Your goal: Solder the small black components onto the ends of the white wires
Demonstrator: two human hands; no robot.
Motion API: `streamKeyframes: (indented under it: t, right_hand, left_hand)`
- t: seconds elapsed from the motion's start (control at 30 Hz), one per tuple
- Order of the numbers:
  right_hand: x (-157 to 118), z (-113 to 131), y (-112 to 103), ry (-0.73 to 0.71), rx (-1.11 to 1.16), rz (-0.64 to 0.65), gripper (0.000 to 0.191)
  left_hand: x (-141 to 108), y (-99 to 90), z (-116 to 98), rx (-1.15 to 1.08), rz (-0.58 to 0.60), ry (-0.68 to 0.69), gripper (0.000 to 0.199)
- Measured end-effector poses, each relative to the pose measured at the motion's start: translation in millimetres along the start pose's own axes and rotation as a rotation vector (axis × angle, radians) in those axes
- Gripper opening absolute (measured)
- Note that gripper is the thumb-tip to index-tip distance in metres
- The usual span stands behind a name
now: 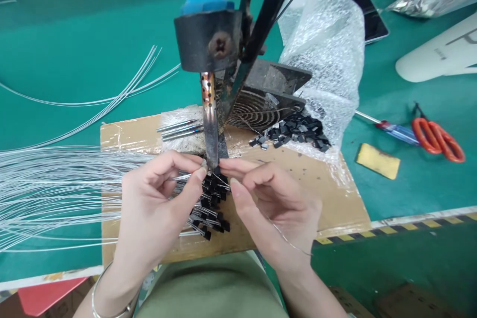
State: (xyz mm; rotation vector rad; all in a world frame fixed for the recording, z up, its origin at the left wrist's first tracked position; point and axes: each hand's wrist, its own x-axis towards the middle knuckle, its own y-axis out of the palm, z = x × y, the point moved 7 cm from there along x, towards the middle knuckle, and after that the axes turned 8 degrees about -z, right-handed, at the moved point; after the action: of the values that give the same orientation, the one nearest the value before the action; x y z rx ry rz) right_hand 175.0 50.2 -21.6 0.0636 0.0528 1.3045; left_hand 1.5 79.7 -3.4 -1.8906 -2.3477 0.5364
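A soldering iron (210,124) with a blue handle is clamped on a black stand, its tip pointing down between my hands. My left hand (156,208) is closed in a pinch on a thin white wire (181,177) just left of the tip. My right hand (278,208) is closed on a thin strand of solder wire (292,245), which crosses the palm and emerges by the thumb toward the tip. Its index finger reaches to the tip's right side; fingertips hide the exact contact. Below lie several wires ending in black connectors (212,198).
Long white wires (55,174) spread leftward over cardboard (298,194). Loose black parts (301,131) lie on bubble wrap (328,49), beside a round-grilled fan (253,109). To the right are a yellow sponge (378,160), a screwdriver (397,131) and orange-handled scissors (437,139).
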Motion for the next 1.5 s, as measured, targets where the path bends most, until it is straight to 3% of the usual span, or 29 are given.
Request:
streamKeyframes:
  t: [1.5]
  right_hand:
    - [-3.2, 4.8, 0.3, -0.113, -0.079, -0.046, 0.019]
  left_hand:
    - [1.1, 3.8, -2.4, -0.023, 0.029, 0.064, 0.018]
